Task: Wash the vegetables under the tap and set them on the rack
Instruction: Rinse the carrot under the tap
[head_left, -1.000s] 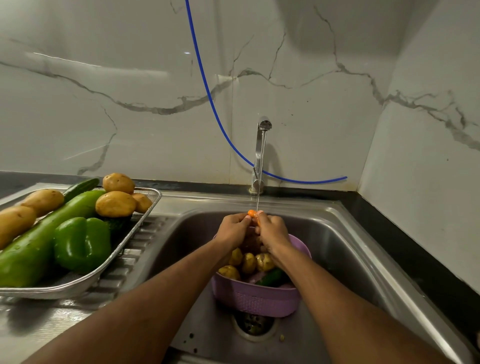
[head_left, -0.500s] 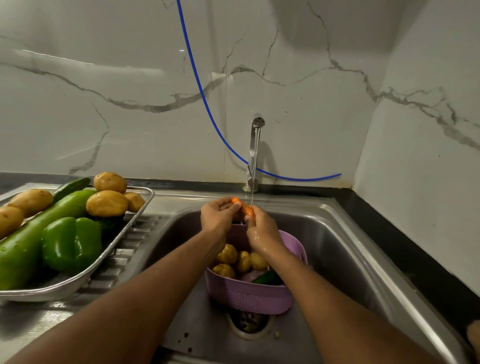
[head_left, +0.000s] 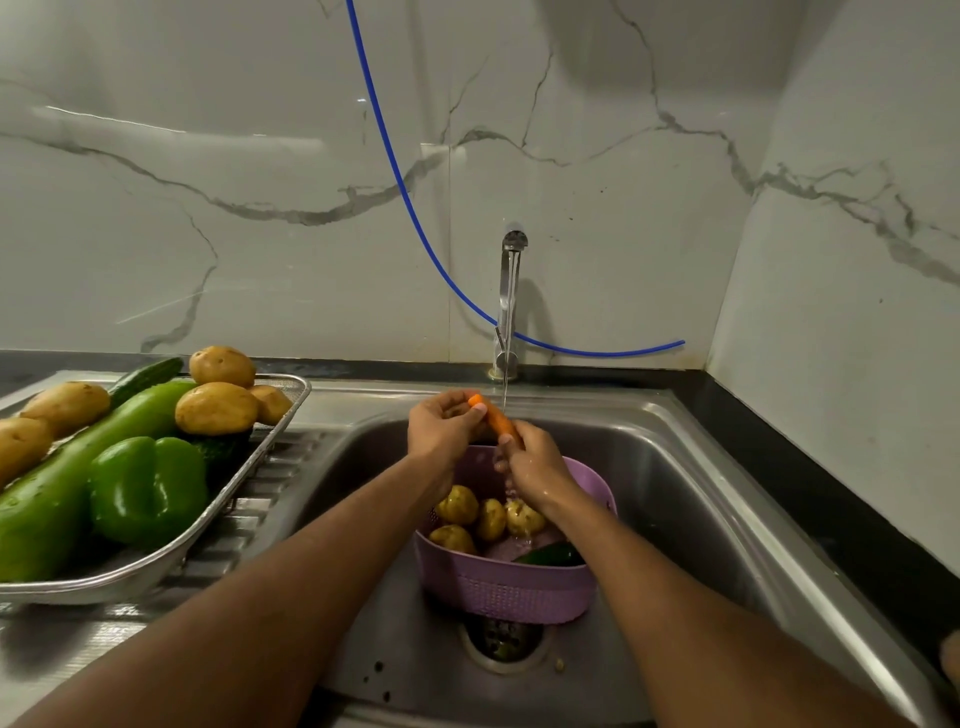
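Orange carrot (head_left: 494, 419) (tip up-left) slants under tap (head_left: 510, 306); both hands' fingers (head_left: 475, 413) grip it.

No text, label, brand, number or sign can be read anywhere in the view.
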